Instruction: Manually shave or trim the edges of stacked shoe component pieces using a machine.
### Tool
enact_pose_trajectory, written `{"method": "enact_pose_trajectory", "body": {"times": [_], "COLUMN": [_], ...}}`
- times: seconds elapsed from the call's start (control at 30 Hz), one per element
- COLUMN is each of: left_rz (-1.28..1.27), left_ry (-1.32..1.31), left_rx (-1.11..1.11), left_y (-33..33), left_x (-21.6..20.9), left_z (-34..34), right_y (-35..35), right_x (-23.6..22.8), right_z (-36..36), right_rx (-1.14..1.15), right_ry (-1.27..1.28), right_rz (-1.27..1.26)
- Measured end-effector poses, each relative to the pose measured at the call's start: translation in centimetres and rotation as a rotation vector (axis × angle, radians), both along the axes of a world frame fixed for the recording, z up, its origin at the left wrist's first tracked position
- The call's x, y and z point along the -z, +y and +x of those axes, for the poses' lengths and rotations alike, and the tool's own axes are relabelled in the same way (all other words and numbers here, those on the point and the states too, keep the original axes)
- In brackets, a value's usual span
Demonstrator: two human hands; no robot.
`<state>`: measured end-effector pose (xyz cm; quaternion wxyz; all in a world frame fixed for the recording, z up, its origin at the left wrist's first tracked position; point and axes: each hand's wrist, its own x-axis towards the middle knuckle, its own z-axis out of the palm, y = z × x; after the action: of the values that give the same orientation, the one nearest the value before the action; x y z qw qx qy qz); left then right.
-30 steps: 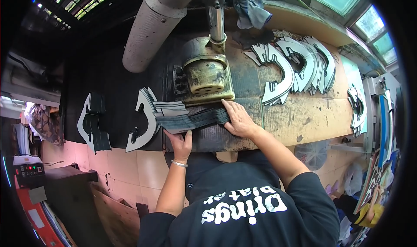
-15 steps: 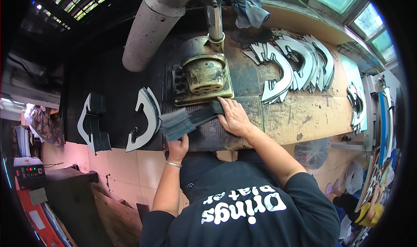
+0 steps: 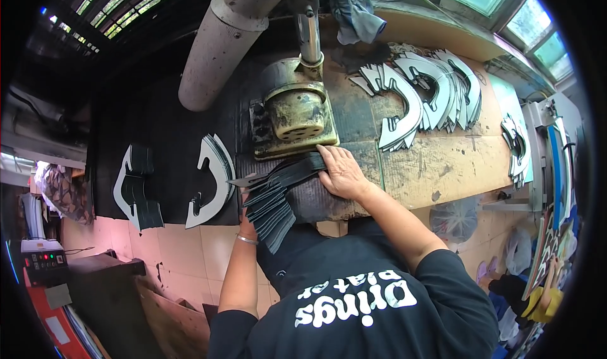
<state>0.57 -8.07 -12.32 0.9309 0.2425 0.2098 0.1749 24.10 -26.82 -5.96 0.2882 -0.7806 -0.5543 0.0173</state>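
Note:
A stack of thin, dark curved sheets (image 3: 278,188) is fanned out in front of the small machine. My right hand (image 3: 341,172) grips the right end of this stack, thumb on the near side and fingers over the far side. At the left end, my left hand (image 3: 247,221) is mostly covered by the spread sheets. Its fingers are hidden, but it holds that end up, where the layers splay toward my body. One pale tip juts out to the left of the fan.
The yellowed machine (image 3: 297,112) stands just beyond the stack, with a thick pipe (image 3: 221,49) at its upper left. White C-shaped pieces (image 3: 215,179) lie to the left, beside another curved piece (image 3: 123,188). Several bundles (image 3: 436,93) are at the right; a cloth glove (image 3: 357,18) hangs behind.
The left end of the stack has swung down toward my body and its sheets have fanned apart. My left hand has become more hidden behind them; my right hand has stayed in place.

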Motion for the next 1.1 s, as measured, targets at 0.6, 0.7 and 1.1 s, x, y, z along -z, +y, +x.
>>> {"method": "enact_pose_trajectory", "body": {"times": [0.6,0.7,1.1], "left_rz": [1.278,1.19,0.688], "left_ry": [0.226,0.202,0.149], "left_rx": [-0.148,-0.115,0.2], "left_y": [1.1,0.4,5.0], "left_x": [-4.5,-4.9,4.6], "left_z": [2.9,3.4,-0.4], "right_y": [0.4,-0.3,-0.6], "right_x": [-0.8,-0.5,-0.2], "right_z": [1.0,1.1,1.6], "right_rx": [-0.057,-0.074,-0.048], "right_ry": [0.09,0.07,0.043], "right_rz": [-0.055,-0.022,-0.014]}}
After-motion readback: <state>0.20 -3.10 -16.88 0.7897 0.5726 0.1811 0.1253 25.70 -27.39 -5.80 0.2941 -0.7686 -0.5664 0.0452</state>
